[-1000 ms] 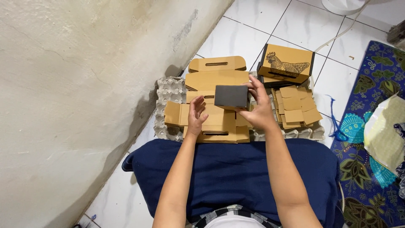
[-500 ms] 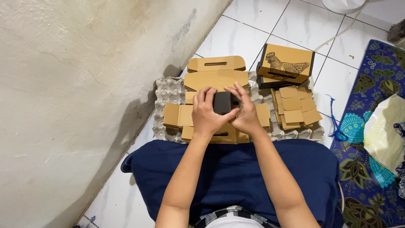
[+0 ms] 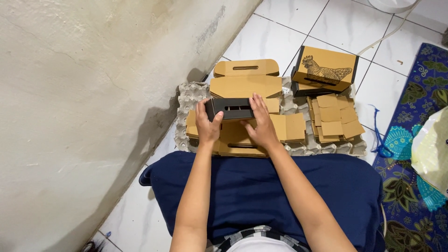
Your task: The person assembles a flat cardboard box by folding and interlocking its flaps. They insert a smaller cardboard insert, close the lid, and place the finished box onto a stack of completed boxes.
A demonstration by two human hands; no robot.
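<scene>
Floor (image 3: 289, 28) is white glazed tile with dark grout lines. Rough off-white plastered wall (image 3: 84, 93) runs along the left, scuffed and hairline-cracked. Patterned blue rug (image 3: 410, 186) on the right edge, a pale plastic bag (image 3: 431, 149) lying on it. Blue string (image 3: 380, 135) on the tile at the rug's edge. White cable (image 3: 387, 35) runs across the tiles top right toward a white round object, mostly out of frame.

The person sits on the floor, dark blue cloth (image 3: 280, 191) over the lap. Directly ahead, grey pulp egg trays (image 3: 186, 100) lie flat on the floor and serve as the work surface.

Count:
- 1 small dark cardboard box (image 3: 232, 108) with slot cut-outs, held over the flat blanks at the middle of the trays.
- 1 assembled brown box with a rooster print (image 3: 325, 69), behind and right, resting tilted on something dark.
- 1 stack of small brown folded pieces (image 3: 333, 119) on the right of the trays; number in the stack can't be told.
- Brown flat blanks (image 3: 245, 81) with handle slots: at least two layers visible, one behind the dark box, one under the hands; exact number can't be told.
- Egg trays: stacked, count can't be told.

Left hand (image 3: 207, 125) grips the dark box's left end, thumb in front and fingers wrapped around it. Right hand (image 3: 262, 125) lies against its right end, fingers spread along the top edge and front. Both are closed on the box; it sits between them, just above the blanks.
</scene>
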